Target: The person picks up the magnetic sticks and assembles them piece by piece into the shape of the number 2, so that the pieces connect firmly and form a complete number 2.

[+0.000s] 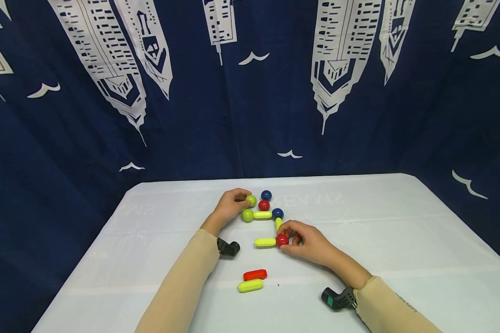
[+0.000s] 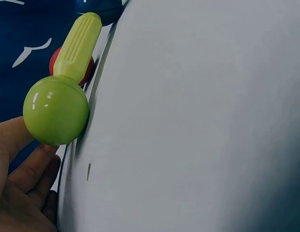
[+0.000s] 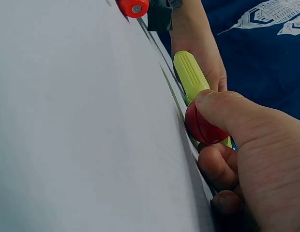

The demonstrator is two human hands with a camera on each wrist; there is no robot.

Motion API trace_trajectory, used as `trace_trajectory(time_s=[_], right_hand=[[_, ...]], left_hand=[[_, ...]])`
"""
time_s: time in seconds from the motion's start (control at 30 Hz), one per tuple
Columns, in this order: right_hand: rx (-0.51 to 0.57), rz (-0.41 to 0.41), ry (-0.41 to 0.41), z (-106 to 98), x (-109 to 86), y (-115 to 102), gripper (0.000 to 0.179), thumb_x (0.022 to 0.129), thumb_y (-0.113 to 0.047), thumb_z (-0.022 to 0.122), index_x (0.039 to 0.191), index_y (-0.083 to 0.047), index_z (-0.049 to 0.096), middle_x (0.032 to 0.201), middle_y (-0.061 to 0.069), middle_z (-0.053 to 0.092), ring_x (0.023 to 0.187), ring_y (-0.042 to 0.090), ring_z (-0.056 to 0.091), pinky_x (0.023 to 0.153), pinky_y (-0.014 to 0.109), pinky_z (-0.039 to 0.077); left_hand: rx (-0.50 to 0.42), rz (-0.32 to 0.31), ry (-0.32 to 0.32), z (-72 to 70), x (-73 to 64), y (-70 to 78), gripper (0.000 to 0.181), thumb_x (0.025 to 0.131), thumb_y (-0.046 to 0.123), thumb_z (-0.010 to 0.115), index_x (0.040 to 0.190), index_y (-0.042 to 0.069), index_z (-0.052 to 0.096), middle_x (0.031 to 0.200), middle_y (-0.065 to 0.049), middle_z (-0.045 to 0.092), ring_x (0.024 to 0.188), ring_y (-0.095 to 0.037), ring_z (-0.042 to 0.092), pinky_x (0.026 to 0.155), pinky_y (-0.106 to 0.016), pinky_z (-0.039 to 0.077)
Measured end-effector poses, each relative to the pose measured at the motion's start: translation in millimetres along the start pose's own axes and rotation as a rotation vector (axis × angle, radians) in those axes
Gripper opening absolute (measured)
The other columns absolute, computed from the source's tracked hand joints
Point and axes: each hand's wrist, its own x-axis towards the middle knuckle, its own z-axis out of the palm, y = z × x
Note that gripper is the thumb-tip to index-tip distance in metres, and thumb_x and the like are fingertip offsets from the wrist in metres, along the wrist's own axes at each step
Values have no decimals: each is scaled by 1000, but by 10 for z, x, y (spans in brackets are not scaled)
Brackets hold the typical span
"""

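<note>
My left hand pinches a green ball between thumb and fingers at the far part of the table. Just nearer lies a second green ball, joined by a yellow stick to a blue ball. From that blue ball another yellow stick runs to a red ball, which my right hand grips with thumb and fingertips. A further yellow stick points left from this red ball. In the left wrist view, the joined green ball hides the pinched one.
Beyond the joined pieces sit a loose red ball and a blue ball. Nearer me, a red stick and a yellow stick lie side by side on the white table. A dark blue printed cloth hangs behind.
</note>
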Motion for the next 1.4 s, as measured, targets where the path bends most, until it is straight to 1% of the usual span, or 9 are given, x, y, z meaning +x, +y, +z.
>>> trace_trajectory(time_s=[0.23,0.47,0.63,0.8,0.87,0.97,1.2,1.3,1.4], right_hand=[[-7,-10,2,6,9,11,32,87,-14,82,114,-23,66,94,-6,64,72,7,55,66,23,48],[1,-18,6,4,5,22,32,87,-14,83,114,-21,67,94,-6,64,72,7,55,66,23,48],[5,-12,0,-3,0,26,31,87,-15,83,114,-20,67,95,-3,64,73,8,55,66,22,47],[8,-5,-1,0,-4,32,31,87,-16,83,114,-19,67,95,-2,64,73,9,55,67,22,47],[7,-3,-1,3,-5,34,31,87,-17,83,114,-19,67,95,-2,64,73,9,55,66,22,47],[9,-3,-2,9,-11,38,31,88,-16,83,114,-18,67,95,-2,64,73,9,54,66,22,47],[-7,-8,9,9,-11,25,30,88,-16,83,113,-19,67,94,-3,64,72,8,54,65,22,47],[-14,-9,11,7,-5,24,30,88,-16,82,113,-20,67,93,-4,64,72,7,54,65,22,47],[-13,-15,11,7,-2,27,30,88,-16,82,113,-20,67,93,-4,64,71,7,54,65,22,47]], left_hand=[[-84,-21,64,-47,-40,-30,32,95,12,75,126,12,71,124,-10,71,124,-28,61,110,-46,45],[-162,-48,112,-98,-141,-11,32,94,12,74,126,11,71,123,-11,71,118,-26,63,100,-40,51],[-153,-21,146,-158,-287,6,32,95,14,74,126,13,71,120,-8,71,109,-23,64,92,-36,52],[-157,30,220,-222,-496,60,33,93,14,75,126,12,71,121,-9,70,106,-25,66,88,-34,53],[-162,46,231,-235,-591,88,34,93,13,75,127,11,70,122,-10,70,107,-26,66,86,-34,53],[-154,59,211,-218,-723,101,33,94,14,74,126,11,70,122,-9,69,105,-24,65,83,-31,54],[-100,79,101,-129,-1014,101,28,92,10,76,120,13,72,116,-7,71,96,-18,66,74,-27,55],[-46,117,38,-96,-1106,65,28,91,9,78,118,12,72,114,-7,73,93,-16,66,75,-26,55],[14,159,-11,-74,-1164,11,27,90,9,79,116,13,72,112,-5,74,90,-15,66,78,-27,55]])
